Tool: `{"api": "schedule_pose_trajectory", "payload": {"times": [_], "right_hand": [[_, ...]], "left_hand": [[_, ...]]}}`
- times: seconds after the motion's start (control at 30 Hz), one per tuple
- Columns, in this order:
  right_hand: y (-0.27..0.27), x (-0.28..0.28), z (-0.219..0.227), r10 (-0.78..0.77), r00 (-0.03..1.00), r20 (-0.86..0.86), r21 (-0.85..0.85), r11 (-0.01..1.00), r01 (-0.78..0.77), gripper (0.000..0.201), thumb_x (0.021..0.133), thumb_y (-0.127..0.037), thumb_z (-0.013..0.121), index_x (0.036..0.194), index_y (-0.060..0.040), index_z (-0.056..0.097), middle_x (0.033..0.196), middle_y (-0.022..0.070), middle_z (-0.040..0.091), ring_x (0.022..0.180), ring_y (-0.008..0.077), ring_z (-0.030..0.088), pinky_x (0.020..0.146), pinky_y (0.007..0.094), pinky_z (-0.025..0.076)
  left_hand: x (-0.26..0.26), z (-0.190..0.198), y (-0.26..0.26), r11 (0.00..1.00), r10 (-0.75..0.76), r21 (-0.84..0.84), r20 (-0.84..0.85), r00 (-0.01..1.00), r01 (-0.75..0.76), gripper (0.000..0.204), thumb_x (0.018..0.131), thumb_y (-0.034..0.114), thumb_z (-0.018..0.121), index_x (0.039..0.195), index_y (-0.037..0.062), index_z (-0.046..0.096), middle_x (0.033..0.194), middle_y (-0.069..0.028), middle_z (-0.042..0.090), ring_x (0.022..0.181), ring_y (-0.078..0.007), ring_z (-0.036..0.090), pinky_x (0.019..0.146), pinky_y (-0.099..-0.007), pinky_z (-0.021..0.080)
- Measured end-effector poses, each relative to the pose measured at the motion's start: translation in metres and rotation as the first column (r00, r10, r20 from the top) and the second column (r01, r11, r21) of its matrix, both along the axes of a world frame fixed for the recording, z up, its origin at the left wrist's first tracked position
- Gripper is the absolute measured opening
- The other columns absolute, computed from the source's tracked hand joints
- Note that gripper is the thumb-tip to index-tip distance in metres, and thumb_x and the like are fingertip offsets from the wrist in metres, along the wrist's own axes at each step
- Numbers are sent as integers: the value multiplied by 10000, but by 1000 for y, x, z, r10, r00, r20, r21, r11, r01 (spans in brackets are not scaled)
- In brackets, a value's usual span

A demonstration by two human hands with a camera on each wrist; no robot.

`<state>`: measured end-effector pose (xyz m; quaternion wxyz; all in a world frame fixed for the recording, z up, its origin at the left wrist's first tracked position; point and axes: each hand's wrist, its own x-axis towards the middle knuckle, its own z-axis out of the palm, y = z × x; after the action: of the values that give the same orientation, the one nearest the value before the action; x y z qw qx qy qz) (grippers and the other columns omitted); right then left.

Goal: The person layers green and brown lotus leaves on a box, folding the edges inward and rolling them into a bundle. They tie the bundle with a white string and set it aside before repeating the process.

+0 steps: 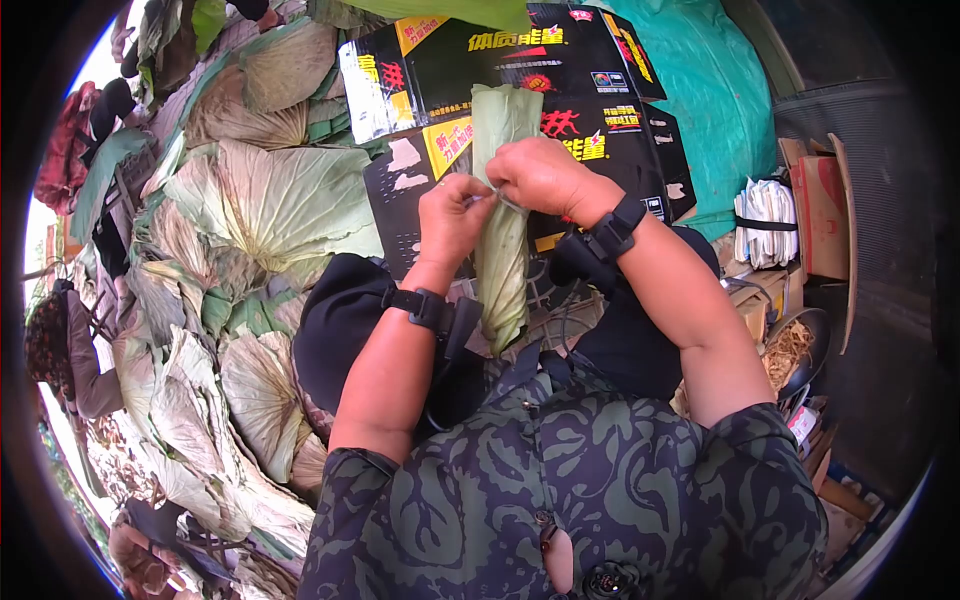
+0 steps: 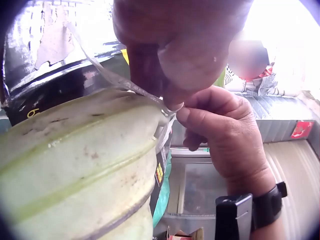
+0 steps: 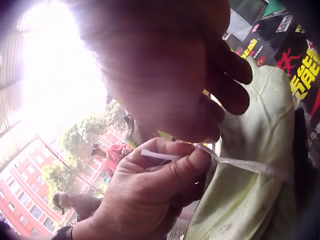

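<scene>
A long rolled bundle of pale green leaves (image 1: 505, 265) stands out over the lap, with a thin whitish strip (image 3: 247, 165) running round its middle. The left hand (image 1: 455, 220) pinches the strip at the bundle's near-left side; in the right wrist view a loose white end pokes out over that left hand (image 3: 150, 192). Touching it, the right hand (image 1: 548, 180) pinches the strip on top of the bundle. Seen from the left wrist, the thumb and finger of the right hand (image 2: 227, 135) meet the left fingertips at the strip (image 2: 120, 80). The exact crossing is hidden by fingers.
Flattened black printed cardboard (image 1: 600, 50) lies beyond the bundle. Large dried leaves (image 1: 270, 200) are heaped along the left. A teal sheet (image 1: 715, 100) lies at the upper right, near a tied white stack (image 1: 767, 225) and a red-brown box (image 1: 820, 215). Other people appear at the far left.
</scene>
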<state>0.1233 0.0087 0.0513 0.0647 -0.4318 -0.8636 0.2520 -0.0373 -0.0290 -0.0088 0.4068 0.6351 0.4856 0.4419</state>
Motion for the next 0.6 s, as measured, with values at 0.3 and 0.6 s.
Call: {"api": "schedule_pose_trajectory", "payload": {"times": [0.3,0.6], "right_hand": [[-13,13,-3,-157,960,233,480,877,27,58,651,-132,591,681,-102,552,693,53,524,623,251,589,534,378,466],[-75,4,-61,-796,475,-375,-586,600,545,757,639,-348,734,1212,24,409,865,146,605,792,237,610,700,341,474]], "left_hand": [[-8,3,-7,983,64,-163,-147,987,-88,142,713,128,688,758,11,621,675,-112,618,596,-199,594,593,-303,470],[-1,-11,-2,831,108,-550,13,994,-83,634,767,390,659,1120,-110,492,1015,-246,580,920,-279,587,793,-334,462]]}}
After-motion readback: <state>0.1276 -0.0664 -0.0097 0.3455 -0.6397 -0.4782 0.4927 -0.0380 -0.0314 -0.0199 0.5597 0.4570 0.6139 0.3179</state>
